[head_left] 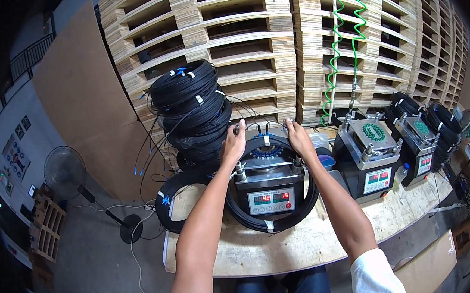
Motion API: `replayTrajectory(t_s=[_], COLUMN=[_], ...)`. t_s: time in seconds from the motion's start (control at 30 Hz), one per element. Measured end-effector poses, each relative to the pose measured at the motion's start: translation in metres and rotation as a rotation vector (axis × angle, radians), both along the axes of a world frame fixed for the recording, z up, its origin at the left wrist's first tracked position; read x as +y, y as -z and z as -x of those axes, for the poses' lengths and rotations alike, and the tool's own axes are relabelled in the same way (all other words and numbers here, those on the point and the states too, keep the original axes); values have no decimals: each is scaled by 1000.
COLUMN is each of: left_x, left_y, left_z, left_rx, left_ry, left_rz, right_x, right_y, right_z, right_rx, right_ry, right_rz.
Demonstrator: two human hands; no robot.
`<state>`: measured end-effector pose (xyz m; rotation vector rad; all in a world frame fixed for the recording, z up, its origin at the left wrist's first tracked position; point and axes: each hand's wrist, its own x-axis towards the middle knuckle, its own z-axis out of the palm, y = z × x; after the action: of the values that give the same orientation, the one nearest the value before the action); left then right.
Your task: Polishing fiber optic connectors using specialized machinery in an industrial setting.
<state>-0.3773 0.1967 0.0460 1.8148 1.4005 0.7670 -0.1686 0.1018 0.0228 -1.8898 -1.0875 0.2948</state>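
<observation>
In front of me stands a box-shaped bench machine (270, 179) with a metal top and red lit digits on its front panel. A coil of black cable (271, 224), tied with white bands, loops around it. Blue connectors (268, 152) sit in a ring on the machine's top, inside the coil. My left hand (234, 145) is closed at the rear left corner, thumb up, with a dark knob-like piece (236, 129) showing between its fingers. Closed too, my right hand (300, 141) mirrors it at the rear right. What its fingers grip is hidden. Both wrists pass over the coil.
Left of the machine rises a tall stack of black cable coils (194, 114), with another coil (165, 206) at the table's edge. Two similar machines (368, 159) stand to the right. Green spiral hoses (355, 40) hang before stacked wooden pallets (238, 40). A floor fan (65, 166) stands left.
</observation>
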Motion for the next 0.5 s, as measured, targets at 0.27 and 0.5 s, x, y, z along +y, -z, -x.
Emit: replayTrajectory(t_s=[0.27,0.5], left_x=[4,-3], left_y=[5,-3], left_z=[6,4], left_rx=[-17,7], left_ry=[-41,-26], left_rz=[-29,25], right_x=[-4,-4], right_y=[-8,-6], right_z=[12,8], right_rx=[23,31], right_ry=[27,31], right_rz=[-13,-21])
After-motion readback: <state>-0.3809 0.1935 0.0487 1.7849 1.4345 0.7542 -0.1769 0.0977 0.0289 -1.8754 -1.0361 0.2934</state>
